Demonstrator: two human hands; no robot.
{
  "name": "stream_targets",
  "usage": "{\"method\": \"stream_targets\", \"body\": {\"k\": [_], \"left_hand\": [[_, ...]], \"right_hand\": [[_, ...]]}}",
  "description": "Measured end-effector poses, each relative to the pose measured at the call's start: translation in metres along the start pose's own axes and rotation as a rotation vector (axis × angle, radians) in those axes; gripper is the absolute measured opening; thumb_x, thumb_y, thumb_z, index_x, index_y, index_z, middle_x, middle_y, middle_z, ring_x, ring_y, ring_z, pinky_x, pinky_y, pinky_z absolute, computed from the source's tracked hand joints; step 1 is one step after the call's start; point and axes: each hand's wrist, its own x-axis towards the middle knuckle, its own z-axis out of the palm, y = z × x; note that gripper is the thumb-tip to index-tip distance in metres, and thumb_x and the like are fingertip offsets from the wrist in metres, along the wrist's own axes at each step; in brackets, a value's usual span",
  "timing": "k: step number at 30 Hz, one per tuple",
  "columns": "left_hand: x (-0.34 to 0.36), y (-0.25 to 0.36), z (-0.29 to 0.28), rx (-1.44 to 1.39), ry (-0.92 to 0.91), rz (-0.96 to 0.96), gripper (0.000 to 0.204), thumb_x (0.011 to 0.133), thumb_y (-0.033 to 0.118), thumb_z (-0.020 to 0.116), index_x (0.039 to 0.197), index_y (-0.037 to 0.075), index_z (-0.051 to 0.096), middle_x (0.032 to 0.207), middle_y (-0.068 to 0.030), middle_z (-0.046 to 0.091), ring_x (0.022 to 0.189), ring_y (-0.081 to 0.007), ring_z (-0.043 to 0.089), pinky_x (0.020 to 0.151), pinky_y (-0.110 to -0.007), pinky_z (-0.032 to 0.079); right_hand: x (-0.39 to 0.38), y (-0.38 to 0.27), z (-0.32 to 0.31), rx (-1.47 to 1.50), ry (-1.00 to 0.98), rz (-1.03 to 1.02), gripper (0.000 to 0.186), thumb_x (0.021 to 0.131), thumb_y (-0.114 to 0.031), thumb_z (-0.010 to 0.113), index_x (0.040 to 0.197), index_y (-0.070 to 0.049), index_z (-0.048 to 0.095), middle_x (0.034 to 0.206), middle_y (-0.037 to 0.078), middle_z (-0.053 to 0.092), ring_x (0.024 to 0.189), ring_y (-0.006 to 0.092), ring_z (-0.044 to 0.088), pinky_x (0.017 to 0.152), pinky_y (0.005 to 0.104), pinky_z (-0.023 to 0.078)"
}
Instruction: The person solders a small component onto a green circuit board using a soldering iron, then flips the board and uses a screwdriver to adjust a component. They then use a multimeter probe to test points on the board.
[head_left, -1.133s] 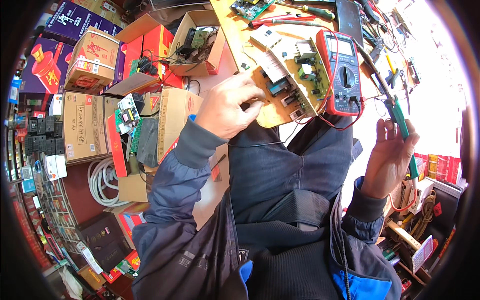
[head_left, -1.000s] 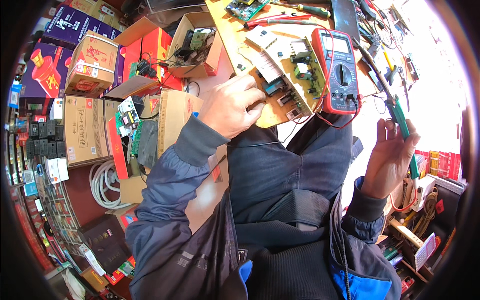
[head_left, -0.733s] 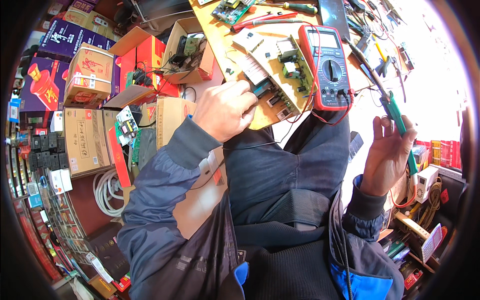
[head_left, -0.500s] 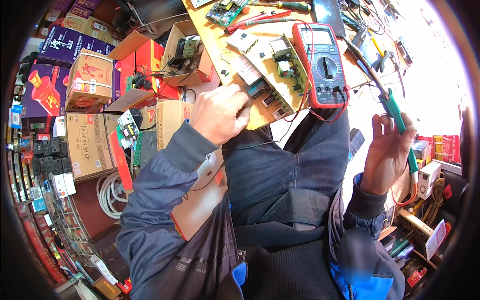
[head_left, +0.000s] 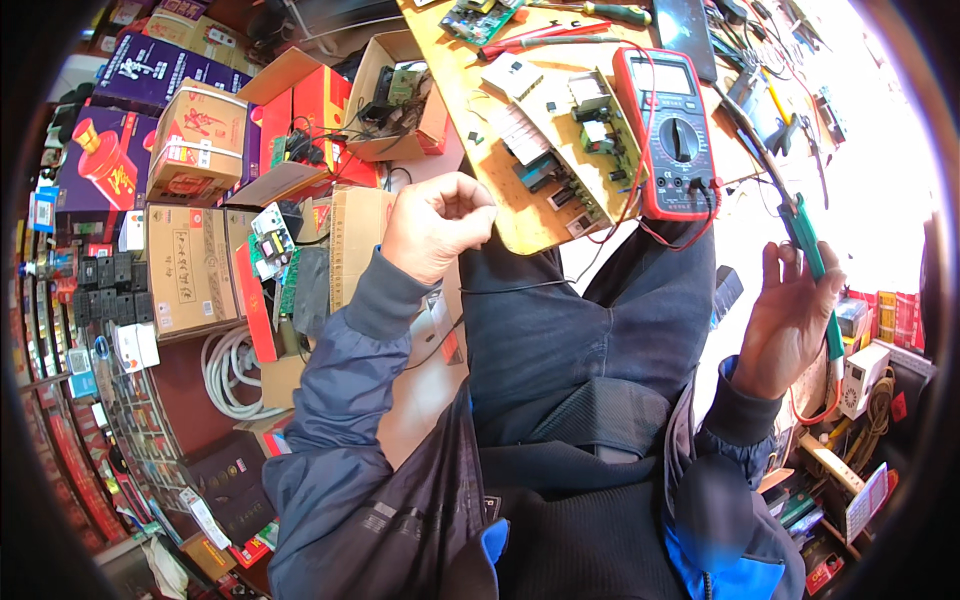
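My right hand is wrapped around the green handle of a soldering iron, held in the air right of the table. The iron's dark shaft slants up and left, past a red multimeter. At the table's near left edge, my left hand is closed in a pinch, fingers curled to the thumb; anything between them is too small or hidden to make out. Just right of it lies a circuit board with several components and a pale ribbed part. The multimeter stands against the board's right side, its red lead crossing it.
Left of the table are an open carton of electronic parts, stacked cardboard boxes and a coiled white cable. A dark cord runs across my lap. Pliers and a screwdriver lie at the back.
My left hand has drawn slightly back from the circuit board, its fingers still pinched. The whole view has shifted a little rightward. My right hand keeps hold of the soldering iron.
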Motion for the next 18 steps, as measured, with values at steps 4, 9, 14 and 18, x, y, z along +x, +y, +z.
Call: {"method": "stream_targets", "body": {"k": [4,9,14,18], "left_hand": [[-0.004,-0.02,-0.008,-0.657,0.001,0.014,0.007,0.095,0.006,0.066,0.098,0.001,0.065,0.091,-0.0101,0.069,0.077,-0.0173,0.069,0.069,-0.029,0.059],[-0.014,-0.037,-0.009,-0.827,0.012,0.102,0.005,0.094,0.009,0.066,0.098,0.008,0.064,0.093,-0.0089,0.063,0.082,-0.0194,0.062,0.073,-0.033,0.052],[-0.019,-0.04,-0.01,-0.898,-0.055,0.173,0.004,0.094,0.005,0.064,0.098,0.006,0.063,0.093,-0.0103,0.063,0.082,-0.0208,0.063,0.073,-0.035,0.053],[-0.02,-0.041,-0.012,-0.917,-0.11,0.22,0.005,0.093,0.004,0.063,0.098,0.006,0.063,0.092,-0.0106,0.063,0.081,-0.0217,0.063,0.073,-0.036,0.053]], "right_hand": [[0.004,0.002,-0.002,0.03,-0.038,0.011,0.041,0.109,-0.036,0.052,0.127,0.0,0.059,0.115,0.011,0.065,0.105,0.0221,0.063,0.108,0.0449,0.047],[0.006,0.003,-0.006,0.035,-0.059,0.026,0.041,0.11,-0.035,0.05,0.129,0.0,0.058,0.115,0.012,0.066,0.108,0.0219,0.064,0.11,0.043,0.046],[0.006,0.004,-0.008,0.03,-0.059,0.02,0.041,0.11,-0.035,0.049,0.129,0.001,0.057,0.119,0.015,0.065,0.108,0.023,0.062,0.11,0.0442,0.045],[0.005,0.003,-0.005,0.028,-0.021,0.016,0.041,0.11,-0.036,0.05,0.127,0.001,0.058,0.122,0.018,0.063,0.104,0.0235,0.06,0.108,0.0466,0.044]]}}
